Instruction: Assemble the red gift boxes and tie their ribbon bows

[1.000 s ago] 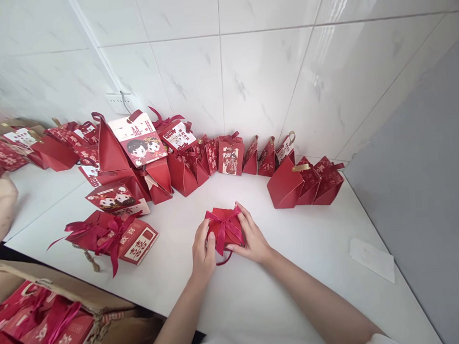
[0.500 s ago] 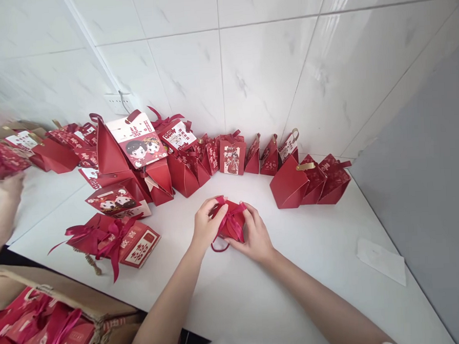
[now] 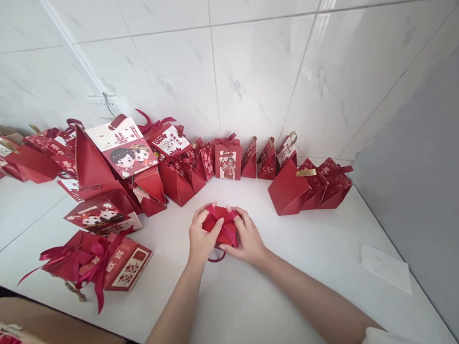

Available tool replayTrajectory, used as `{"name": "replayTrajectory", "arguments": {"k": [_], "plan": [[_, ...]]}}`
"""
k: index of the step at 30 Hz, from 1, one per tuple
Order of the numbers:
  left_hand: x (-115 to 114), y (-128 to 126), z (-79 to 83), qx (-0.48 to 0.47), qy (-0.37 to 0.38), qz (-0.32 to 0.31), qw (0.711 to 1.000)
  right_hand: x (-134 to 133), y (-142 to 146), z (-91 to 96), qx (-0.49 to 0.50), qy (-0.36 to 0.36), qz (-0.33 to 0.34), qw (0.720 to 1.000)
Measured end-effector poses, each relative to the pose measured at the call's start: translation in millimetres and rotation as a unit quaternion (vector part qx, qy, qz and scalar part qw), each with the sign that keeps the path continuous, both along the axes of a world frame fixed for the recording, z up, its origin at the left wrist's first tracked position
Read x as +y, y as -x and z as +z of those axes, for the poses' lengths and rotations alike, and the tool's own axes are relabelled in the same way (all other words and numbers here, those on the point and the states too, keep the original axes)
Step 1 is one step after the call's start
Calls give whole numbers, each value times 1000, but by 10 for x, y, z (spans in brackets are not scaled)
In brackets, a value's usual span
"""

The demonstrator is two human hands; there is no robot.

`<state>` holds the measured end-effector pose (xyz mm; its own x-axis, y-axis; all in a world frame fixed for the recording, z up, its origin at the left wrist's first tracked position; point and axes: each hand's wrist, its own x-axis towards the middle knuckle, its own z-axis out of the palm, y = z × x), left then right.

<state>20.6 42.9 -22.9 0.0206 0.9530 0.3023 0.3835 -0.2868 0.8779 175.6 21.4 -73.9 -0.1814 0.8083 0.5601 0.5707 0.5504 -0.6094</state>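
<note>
A small red cardboard box (image 3: 225, 237) with a magenta satin ribbon (image 3: 231, 217) sits between left hand (image 3: 202, 236) and right hand (image 3: 249, 237), both clasping it.

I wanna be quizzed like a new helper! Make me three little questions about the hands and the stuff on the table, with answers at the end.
1. True or false: the left hand and the right hand are both on the same small red box.
2. Pick one: where does the flat white paper lie?
a) to the left of both hands
b) to the right of both hands
c) between the two hands
3. In one word: what dark pink thing crosses the top of the small red box?

Key:
1. True.
2. b.
3. Ribbon.
</note>
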Motion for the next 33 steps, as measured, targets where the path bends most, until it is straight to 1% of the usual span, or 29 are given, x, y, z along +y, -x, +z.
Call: {"name": "replayTrajectory", "arguments": {"k": [4, 9, 12, 18, 21, 23, 26, 28, 33], "plan": [[43, 59, -18, -19, 32, -36, 999, 19, -15, -19, 20, -1, 17, 1000], [59, 96, -55, -45, 56, -63, 995, 11, -3, -34, 10, 8, 7, 1000], [59, 96, -53, -42, 55, -68, 995, 6, -2, -25, 3, 11, 3, 1000], [58, 91, -46, -38, 58, -69, 995, -7, -17, 39, 25, 43, 8, 999], [42, 77, -43, -58, 80, -47, 994, -4, -25, 62, 39, 52, 14, 998], [25, 58, -27, -113, 141, -44, 983, 5, -29, 67, 47, 59, 19, 997], [0, 22, 17, -217, 241, -65, 944, 21, -33, 67, 54, 63, 24, 996], [-11, 1, 47, -248, 258, -59, 932, 27, -33, 71, 59, 64, 24, 996], [-20, -22, 71, -254, 250, -33, 934, 29, -26, 88, 82, 60, 24, 995]]}}
